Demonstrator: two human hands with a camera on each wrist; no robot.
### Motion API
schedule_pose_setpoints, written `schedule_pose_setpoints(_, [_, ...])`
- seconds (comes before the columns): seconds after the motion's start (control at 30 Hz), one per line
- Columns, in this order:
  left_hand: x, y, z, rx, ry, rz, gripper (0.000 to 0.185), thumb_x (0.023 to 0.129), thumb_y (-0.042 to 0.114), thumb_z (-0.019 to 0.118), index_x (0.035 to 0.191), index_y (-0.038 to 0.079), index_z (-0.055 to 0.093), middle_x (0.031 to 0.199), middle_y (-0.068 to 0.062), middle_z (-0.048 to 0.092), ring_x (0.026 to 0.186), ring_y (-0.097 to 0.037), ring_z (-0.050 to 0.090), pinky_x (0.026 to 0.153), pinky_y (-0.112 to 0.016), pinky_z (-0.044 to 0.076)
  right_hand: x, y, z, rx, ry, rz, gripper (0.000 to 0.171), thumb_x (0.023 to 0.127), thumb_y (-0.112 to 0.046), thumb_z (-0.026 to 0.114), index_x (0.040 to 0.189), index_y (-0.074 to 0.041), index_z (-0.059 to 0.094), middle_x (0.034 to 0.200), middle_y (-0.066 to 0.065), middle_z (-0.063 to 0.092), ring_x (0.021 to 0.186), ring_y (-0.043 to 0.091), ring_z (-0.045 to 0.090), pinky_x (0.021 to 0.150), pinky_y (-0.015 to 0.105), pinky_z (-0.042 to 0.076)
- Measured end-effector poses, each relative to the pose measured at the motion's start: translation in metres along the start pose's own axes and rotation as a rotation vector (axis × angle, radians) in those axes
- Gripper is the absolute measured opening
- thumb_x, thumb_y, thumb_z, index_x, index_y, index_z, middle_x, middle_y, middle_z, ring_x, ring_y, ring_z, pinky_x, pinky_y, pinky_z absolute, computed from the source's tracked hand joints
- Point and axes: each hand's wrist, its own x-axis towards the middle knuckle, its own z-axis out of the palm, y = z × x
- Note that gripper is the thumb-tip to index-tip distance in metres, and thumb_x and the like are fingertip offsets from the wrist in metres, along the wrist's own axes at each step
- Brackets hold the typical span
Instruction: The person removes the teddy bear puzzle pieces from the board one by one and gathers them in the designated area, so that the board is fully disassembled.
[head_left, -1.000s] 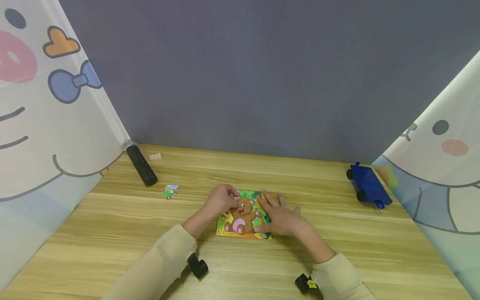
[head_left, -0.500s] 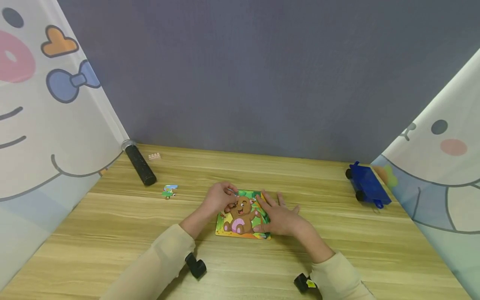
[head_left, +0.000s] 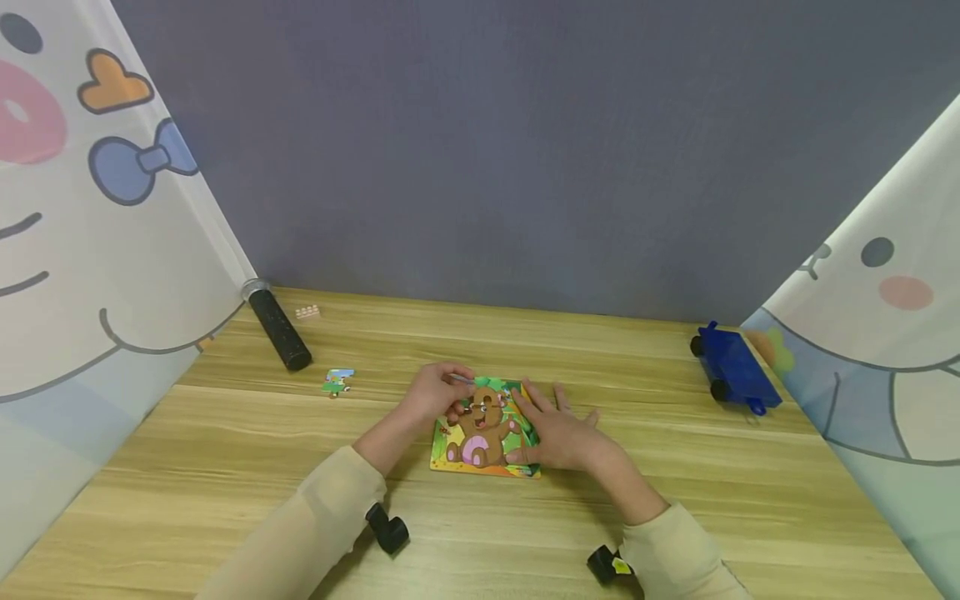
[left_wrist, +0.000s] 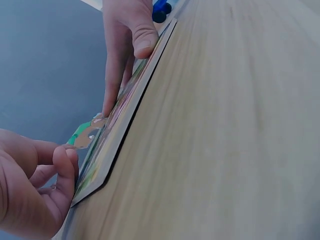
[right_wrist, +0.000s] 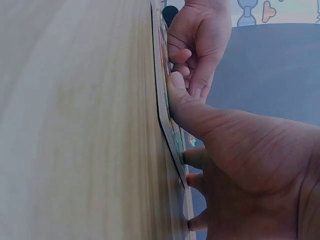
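Left hand (head_left: 438, 397) is pinching a puzzle piece (head_left: 467, 381) with curled fingers at the far left corner of the bear puzzle board (head_left: 483, 433), piece lifted off the board edge. Right hand (head_left: 558, 433) is lying flat, fingers straight, pressing down the board's right side. Board is sitting mid-table (head_left: 225, 467), near edge. A loose piece (head_left: 337, 382) is lying left, near a black cylinder (head_left: 276, 325); blue toy car (head_left: 735, 369) far right.

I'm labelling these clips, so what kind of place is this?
Probably a small play or recording booth: a wooden table screened by cartoon-print curtains, with a bear puzzle under both hands and a blue toy car nearby.
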Motion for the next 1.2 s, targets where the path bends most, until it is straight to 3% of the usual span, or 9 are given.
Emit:
schedule_pose_setpoints(0.43, [-0.004, 0.0, -0.011, -0.106, -0.074, -0.012, 0.027, 0.096, 0.0, 0.065, 0.123, -0.003, 0.064, 0.084, -0.017, 0.069, 0.058, -0.016, 0.062, 0.053, -0.025, 0.052, 0.0, -0.002, 0.0, 0.005, 0.002, -0.003, 0.104, 0.083, -0.066, 0.07, 0.163, -0.025, 0.021, 0.17, -0.004, 0.002, 0.15, 0.047, -0.004, 0.093, 0.09, 0.004])
schedule_pose_setpoints(0.77, [-0.007, -0.002, -0.027, -0.08, -0.042, -0.032, 0.029, 0.097, 0.003, 0.066, 0.126, -0.001, 0.063, 0.093, -0.015, 0.07, 0.061, -0.014, 0.063, 0.051, -0.021, 0.046, -0.001, -0.001, 0.0, 0.014, 0.007, -0.009, 0.103, 0.083, -0.065, 0.071, 0.163, -0.024, 0.021, 0.17, -0.003, 0.002, 0.15, 0.047, -0.004, 0.092, 0.091, 0.004])
schedule_pose_setpoints(1.2, [-0.012, -0.007, -0.065, -0.027, -0.013, -0.011, 0.034, 0.1, 0.006, 0.063, 0.132, -0.004, 0.058, 0.096, -0.014, 0.066, 0.065, -0.013, 0.063, 0.052, -0.018, 0.049, -0.001, -0.001, -0.001, 0.015, 0.006, -0.012, 0.103, 0.083, -0.065, 0.071, 0.163, -0.023, 0.021, 0.17, -0.002, 0.003, 0.15, 0.047, -0.004, 0.092, 0.091, 0.004])
